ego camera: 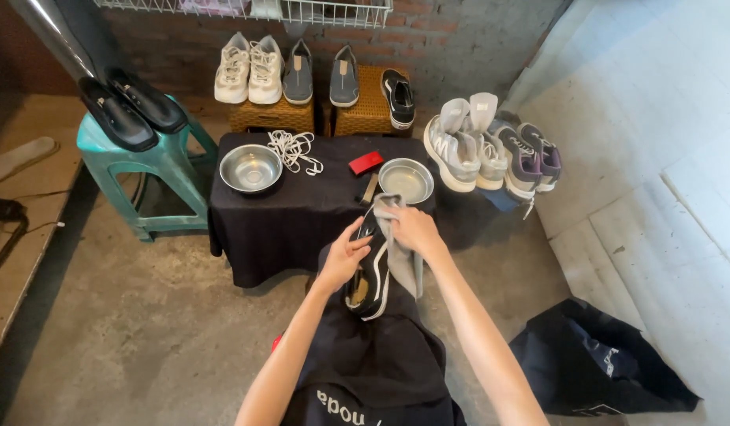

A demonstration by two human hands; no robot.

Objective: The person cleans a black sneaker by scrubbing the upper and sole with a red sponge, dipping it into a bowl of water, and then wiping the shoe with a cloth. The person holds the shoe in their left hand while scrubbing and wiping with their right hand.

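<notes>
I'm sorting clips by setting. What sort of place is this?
Probably a small shoe-cleaning spot on a bare concrete floor. Pairs of sneakers line up along a brick wall, metal bowls sit on a cloth-covered table, and both hands wipe a black shoe with a grey cloth.

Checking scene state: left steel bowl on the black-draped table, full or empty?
Looks empty. The left steel bowl stands upright on the table and its bare shiny bottom shows; a thin film of clear water cannot be ruled out.

A brick wall (451,47) closed off the back, bare concrete floor (144,323) ran underfoot, pale sheeting (657,158) sloped at right. A teal stool (144,170) stood beside a black-draped table (302,213), wicker stands (365,106) behind.
</notes>
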